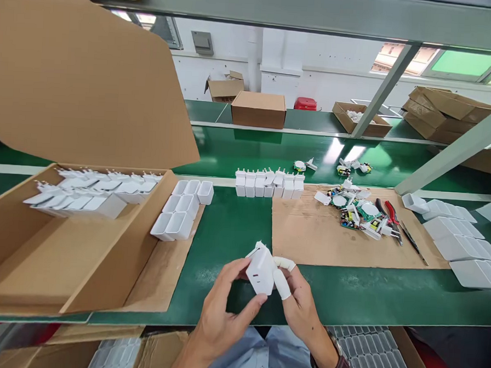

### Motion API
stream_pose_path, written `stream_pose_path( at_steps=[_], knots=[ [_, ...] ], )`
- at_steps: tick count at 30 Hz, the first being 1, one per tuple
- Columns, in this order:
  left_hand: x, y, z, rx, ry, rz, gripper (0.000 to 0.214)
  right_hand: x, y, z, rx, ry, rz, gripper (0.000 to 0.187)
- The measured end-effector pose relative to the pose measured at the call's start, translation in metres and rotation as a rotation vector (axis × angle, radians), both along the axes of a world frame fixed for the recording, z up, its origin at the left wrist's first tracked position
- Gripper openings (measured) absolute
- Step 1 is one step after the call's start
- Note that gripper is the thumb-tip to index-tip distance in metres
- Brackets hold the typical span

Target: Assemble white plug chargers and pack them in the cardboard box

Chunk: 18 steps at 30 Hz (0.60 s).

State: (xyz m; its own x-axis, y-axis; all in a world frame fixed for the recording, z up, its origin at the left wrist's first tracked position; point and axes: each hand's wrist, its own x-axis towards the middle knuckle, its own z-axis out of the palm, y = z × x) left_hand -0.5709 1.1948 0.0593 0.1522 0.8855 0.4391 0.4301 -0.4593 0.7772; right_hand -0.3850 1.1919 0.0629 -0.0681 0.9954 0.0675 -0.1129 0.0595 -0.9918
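Between both hands I hold a white charger point(260, 271), tilted, with two small slots on the face toward me. My left hand point(226, 309) grips it with the thumb at its lower edge and the index finger at its upper side. My right hand point(299, 299), with white covers on two fingers, closes on its right side. Beyond stands a row of white chargers point(269, 184) with plug ends up. On a cardboard sheet point(308, 245) lies a pile of circuit boards and white plug parts point(359, 209), beside red-handled pliers point(392, 213) and tweezers point(413, 241).
At left stands an open carton point(113, 265) with rows of white chargers point(92, 198). White open housings point(179, 224) stand beside it; more housings point(462, 239) lie at right. Two loose board parts point(306, 165) sit farther back. A slanted metal post point(440, 147) rises at right.
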Motion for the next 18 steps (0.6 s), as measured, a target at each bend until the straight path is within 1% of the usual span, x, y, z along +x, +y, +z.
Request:
stream_pose_path(
  at_steps=[2, 4, 8, 13, 18],
  knots=[
    [0.004, 0.002, 0.007, 0.074, 0.010, -0.023, 0.055, 0.002, 0.000, 0.005, -0.046, 0.037, 0.021, 0.034],
    [0.006, 0.005, 0.010, 0.112, 0.014, -0.036, 0.056, 0.003, -0.001, 0.007, -0.073, 0.089, 0.056, 0.042],
    [0.007, 0.010, 0.006, 0.143, -0.021, -0.075, 0.061, 0.004, 0.000, 0.004, -0.098, 0.151, 0.130, 0.056],
    [0.008, 0.013, 0.008, 0.215, -0.052, -0.084, 0.064, 0.008, 0.003, 0.001, -0.146, 0.088, 0.114, 0.055],
    [0.009, 0.014, 0.009, 0.253, -0.085, -0.106, 0.065, 0.014, 0.008, 0.005, -0.209, 0.118, 0.185, 0.054]
  ],
)
